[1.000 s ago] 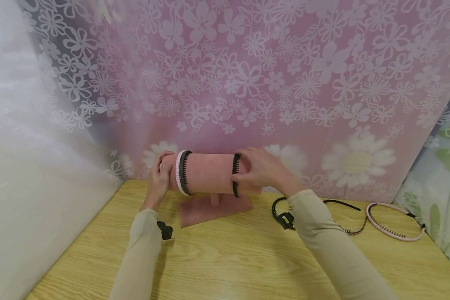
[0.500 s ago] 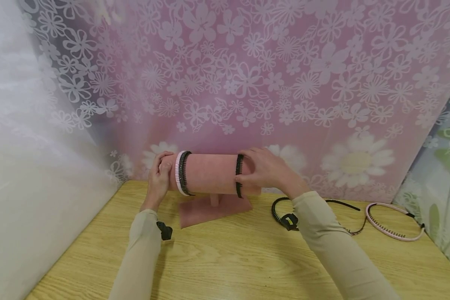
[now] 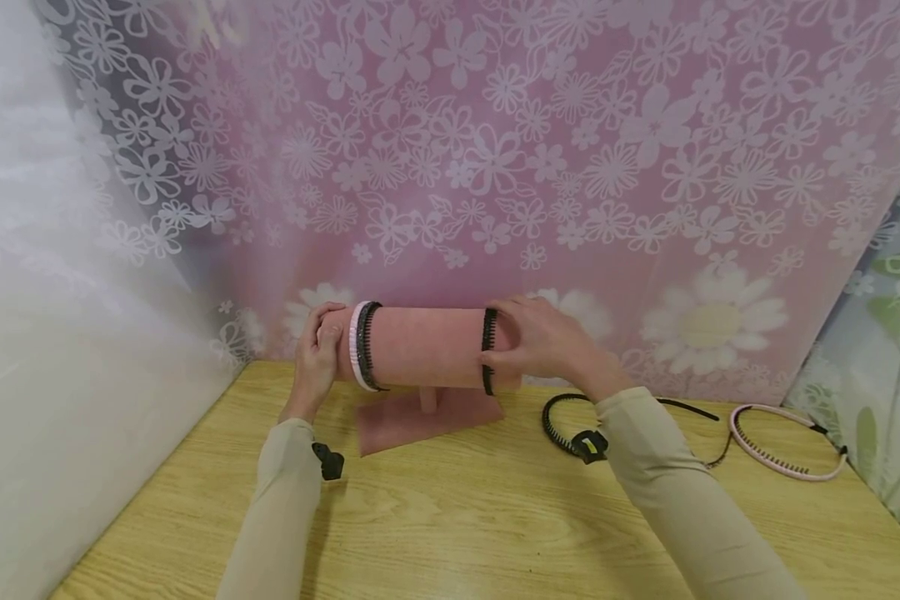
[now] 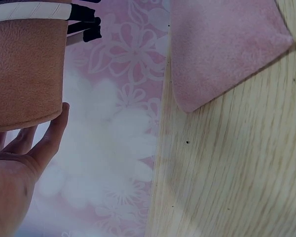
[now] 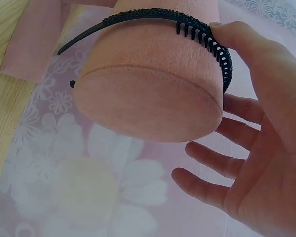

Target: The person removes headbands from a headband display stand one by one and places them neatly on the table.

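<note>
A pink plush headband stand lies ahead, its thick roll [image 3: 427, 346] held level above a flat base [image 3: 405, 425]. My left hand [image 3: 317, 362] grips the roll's left end, the thumb in front and fingers behind. Close to that end sit a pale pink headband [image 3: 356, 346] and a dark sparkly toothed headband [image 3: 368, 348], side by side. At the right end, my right hand [image 3: 543, 337] pinches a black toothed headband [image 3: 488, 354] that arches over the roll. In the right wrist view this headband [image 5: 153, 14] has a textured top, and its tips point past the roll.
On the wooden table [image 3: 435, 517], to the right, lie a black headband with a black ornament [image 3: 589, 447], a dark one partly behind the sleeve, and a pink toothed headband [image 3: 787, 475]. A flowered pink curtain [image 3: 450, 167] hangs close behind the stand.
My right hand has slid the black headband rightward along the roll, nearer its right end. The left hand and the two headbands beside it stay put.
</note>
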